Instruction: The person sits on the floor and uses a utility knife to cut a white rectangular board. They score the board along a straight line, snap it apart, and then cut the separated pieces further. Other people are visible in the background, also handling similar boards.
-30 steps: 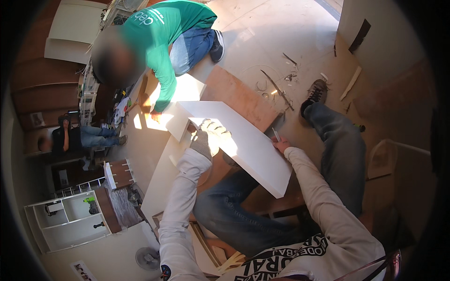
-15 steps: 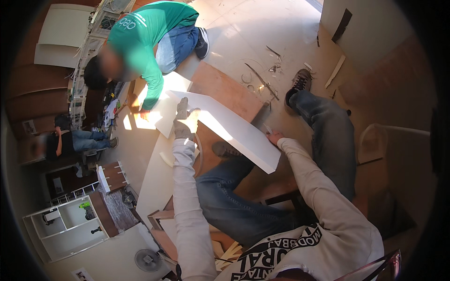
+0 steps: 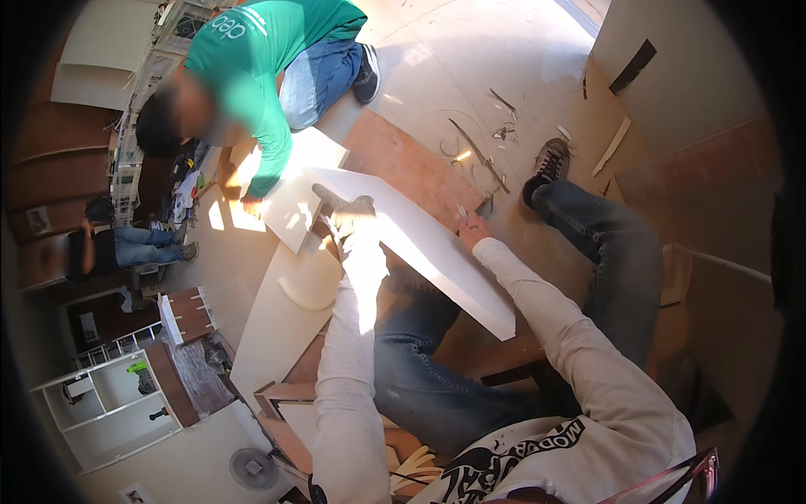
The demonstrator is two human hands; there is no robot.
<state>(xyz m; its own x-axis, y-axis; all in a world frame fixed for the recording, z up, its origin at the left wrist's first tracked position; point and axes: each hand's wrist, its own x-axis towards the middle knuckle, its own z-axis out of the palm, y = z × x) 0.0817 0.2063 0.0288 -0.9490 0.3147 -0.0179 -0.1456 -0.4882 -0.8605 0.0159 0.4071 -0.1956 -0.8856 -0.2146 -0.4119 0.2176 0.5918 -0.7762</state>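
Note:
My gloved left hand (image 3: 353, 210) grips the upper left edge of a long white board (image 3: 437, 260) with angled edges. At the board's right edge, my bare right hand (image 3: 473, 228) has its fingers closed on a thin, pale object too small to make out clearly. A second, smaller white panel (image 3: 292, 218) lies beside the board's far end, and a reddish-brown board (image 3: 395, 151) is behind it on the floor. Below the smaller panel lies a long pale sheet (image 3: 269, 336) with a rounded cream piece (image 3: 306, 281) on it.
A co-worker in green (image 3: 235, 50) kneels beside the panels at upper left; another person (image 3: 134, 248) is farther back at left. Dark strips and scraps (image 3: 478, 151) litter the floor. A grey wall (image 3: 672, 67) stands at right, white shelving (image 3: 109, 403) and a fan (image 3: 252, 466) at lower left.
My left hand has moved toward the far end of the long board. My right hand has slid forward along its right edge with the thin object.

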